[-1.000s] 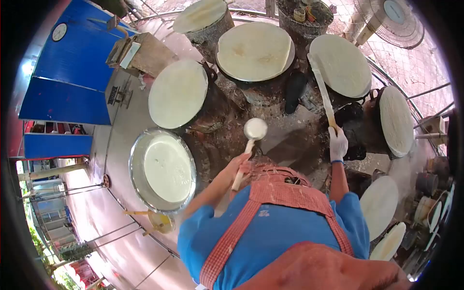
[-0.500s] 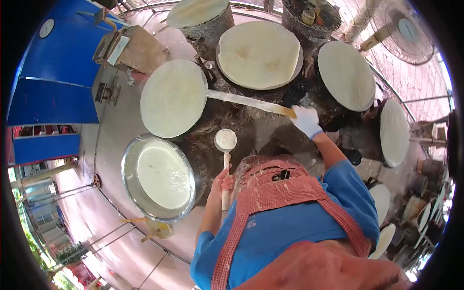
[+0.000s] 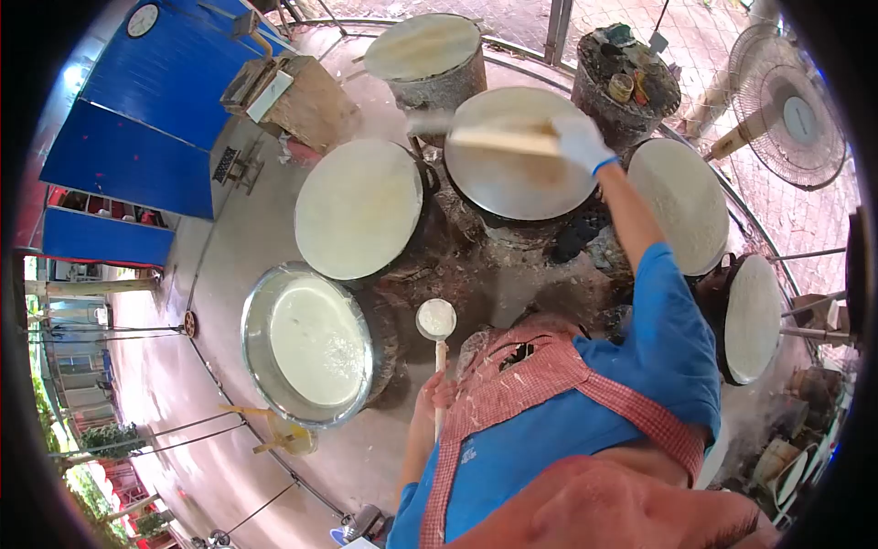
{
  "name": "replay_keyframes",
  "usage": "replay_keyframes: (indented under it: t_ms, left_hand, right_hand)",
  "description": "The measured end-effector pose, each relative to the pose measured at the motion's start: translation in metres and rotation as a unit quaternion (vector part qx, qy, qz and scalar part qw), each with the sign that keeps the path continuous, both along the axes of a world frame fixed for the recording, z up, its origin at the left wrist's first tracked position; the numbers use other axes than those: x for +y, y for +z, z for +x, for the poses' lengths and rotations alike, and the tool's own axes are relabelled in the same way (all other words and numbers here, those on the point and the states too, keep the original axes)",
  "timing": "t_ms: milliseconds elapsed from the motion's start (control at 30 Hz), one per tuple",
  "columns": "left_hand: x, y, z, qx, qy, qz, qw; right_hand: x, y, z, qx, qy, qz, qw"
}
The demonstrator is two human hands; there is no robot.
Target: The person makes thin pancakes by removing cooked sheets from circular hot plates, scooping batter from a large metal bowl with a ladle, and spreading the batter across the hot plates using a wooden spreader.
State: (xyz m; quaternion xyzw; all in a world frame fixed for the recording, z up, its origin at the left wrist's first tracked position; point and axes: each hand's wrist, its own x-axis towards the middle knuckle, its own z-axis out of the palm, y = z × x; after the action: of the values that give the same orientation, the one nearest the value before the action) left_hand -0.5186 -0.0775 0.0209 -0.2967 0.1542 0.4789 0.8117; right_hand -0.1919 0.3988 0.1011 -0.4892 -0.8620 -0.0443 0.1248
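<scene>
My right hand [image 3: 585, 146], in a white glove and smeared by motion, is closed on the pale wooden handle of a long flat spatula [image 3: 508, 141]. The spatula lies across the middle round griddle [image 3: 521, 194], its far end blurred past the left rim. This griddle's surface looks grey with a brownish patch. Low in front of my body, my left hand [image 3: 439, 392] grips the handle of a ladle [image 3: 436, 319], whose round bowl holds white batter. To its left stands a wide metal basin [image 3: 251, 352] of white batter [image 3: 315, 343].
Pale sheets cover the left griddle [image 3: 357, 210], the right griddle [image 3: 679, 206] and the far-right griddle [image 3: 753, 320]. Behind are another covered drum [image 3: 422, 48] and a sooty stove [image 3: 626, 80]. A fan [image 3: 788, 114] stands at the right, a wooden box [image 3: 306, 101] at the back left.
My right hand and the spatula have moved up from between the griddles to over the middle one. The pale sheet there no longer shows. My left hand still holds the ladle. The view has shifted.
</scene>
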Motion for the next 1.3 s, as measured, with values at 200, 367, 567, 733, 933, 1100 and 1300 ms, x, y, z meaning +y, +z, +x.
replay_keyframes:
  t_ms: [200, 367, 567, 733, 933, 1100, 1300]
  left_hand:
    - [-0.001, 0.007, -0.024, -0.049, 0.038, 0.015, 0.998]
    - [0.004, 0.011, -0.025, 0.019, 0.079, -0.006, 0.997]
    - [0.031, 0.008, -0.003, 0.016, 0.173, -0.026, 0.984]
    - [0.065, 0.030, 0.014, -0.011, 0.249, 0.000, 0.969]
    - [0.090, 0.051, 0.025, -0.046, 0.324, -0.018, 0.945]
    - [0.098, 0.069, 0.030, -0.044, 0.373, -0.068, 0.924]
    - [0.108, 0.094, 0.032, 0.025, 0.391, -0.113, 0.913]
  right_hand:
    - [0.108, 0.113, 0.026, 0.010, -0.048, 0.162, 0.986]
    - [0.147, 0.210, -0.030, 0.009, 0.040, 0.270, 0.962]
    - [0.201, 0.262, -0.170, -0.192, 0.028, 0.095, 0.976]
    - [0.270, 0.266, -0.227, -0.051, 0.018, 0.089, 0.995]
    - [0.390, 0.210, -0.166, 0.317, -0.014, -0.088, 0.944]
    - [0.408, 0.036, -0.168, -0.044, -0.091, 0.134, 0.986]
    - [0.385, -0.132, -0.217, 0.410, -0.332, -0.123, 0.840]
